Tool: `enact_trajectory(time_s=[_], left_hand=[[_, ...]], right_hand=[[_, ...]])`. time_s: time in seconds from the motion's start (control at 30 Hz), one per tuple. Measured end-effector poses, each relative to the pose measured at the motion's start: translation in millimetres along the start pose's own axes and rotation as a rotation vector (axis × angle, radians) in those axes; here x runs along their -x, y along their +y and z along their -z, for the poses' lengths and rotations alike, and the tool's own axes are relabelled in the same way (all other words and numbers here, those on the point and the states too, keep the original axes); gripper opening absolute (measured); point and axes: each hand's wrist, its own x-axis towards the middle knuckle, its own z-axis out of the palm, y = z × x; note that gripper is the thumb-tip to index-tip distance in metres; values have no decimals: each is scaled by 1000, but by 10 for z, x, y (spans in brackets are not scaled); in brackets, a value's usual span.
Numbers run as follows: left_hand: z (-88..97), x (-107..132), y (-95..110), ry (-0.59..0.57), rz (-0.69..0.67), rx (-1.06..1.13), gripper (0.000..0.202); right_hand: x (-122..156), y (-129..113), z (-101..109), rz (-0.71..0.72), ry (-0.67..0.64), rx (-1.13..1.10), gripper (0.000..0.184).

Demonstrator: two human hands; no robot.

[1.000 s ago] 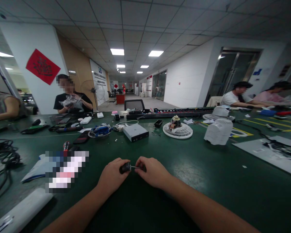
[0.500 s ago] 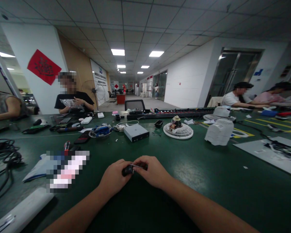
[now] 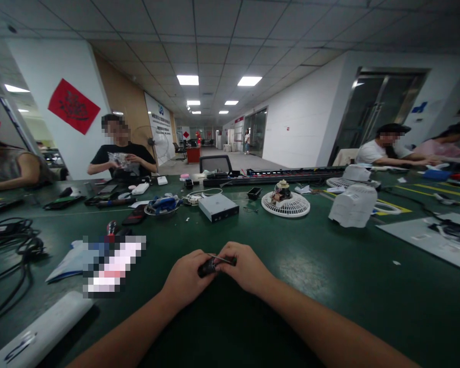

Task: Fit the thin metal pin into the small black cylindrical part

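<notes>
My left hand [image 3: 186, 278] is closed around a small black cylindrical part [image 3: 206, 268], whose dark end shows between thumb and fingers. My right hand [image 3: 247, 268] pinches a thin, flat metal-looking strip [image 3: 223, 259] that reaches across to the black part. Its exact kind is too small to make out. Both hands meet just above the green table [image 3: 283, 327], fingertips almost touching. Beyond them sits a silver optical drive [image 3: 219, 205]. The fingers hide much of both held things.
A white fan grille with a motor [image 3: 285, 200] and a white plastic housing [image 3: 353, 205] stand at the right. At the left lie black cables [image 3: 13, 237], a light pouch [image 3: 71, 263] and a long white casing [image 3: 42, 329]. A person in black [image 3: 122, 158] handles clear plastic opposite.
The whole view has shifted slightly, so the table things appear a little farther right. My hands keep the same grips, with the strip still against the black part.
</notes>
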Motion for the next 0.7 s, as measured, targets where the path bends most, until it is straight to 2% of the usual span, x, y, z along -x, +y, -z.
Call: enact_trajectory(time_s=[0.1,0.17,0.27,0.37,0.43,0.53,0.63,0.7], left_hand=[[2,6,-2,-1,-28,1,22],[4,9,-16,-25,-66,-13,28],[6,13,-43,-62,-155,-82,38],[8,9,-46,-68,-204,-121,41],[6,3,-29,-50,-179,-87,39],[-2,-9,-3,12,-67,-29,33],[-6,-22,-16,67,54,-49,35],[-2,-30,-44,91,118,-71,37]], right_hand=[[-7,27,-10,14,12,-11,12],[-14,60,-29,-67,32,-39,11],[-21,116,-65,-205,30,-120,25],[-18,136,-99,-220,-5,-167,30],[-12,113,-104,-191,-5,-178,31],[-10,52,-46,-129,24,-125,30],[-17,23,88,-48,63,147,11],[-22,31,179,-20,34,290,10]])
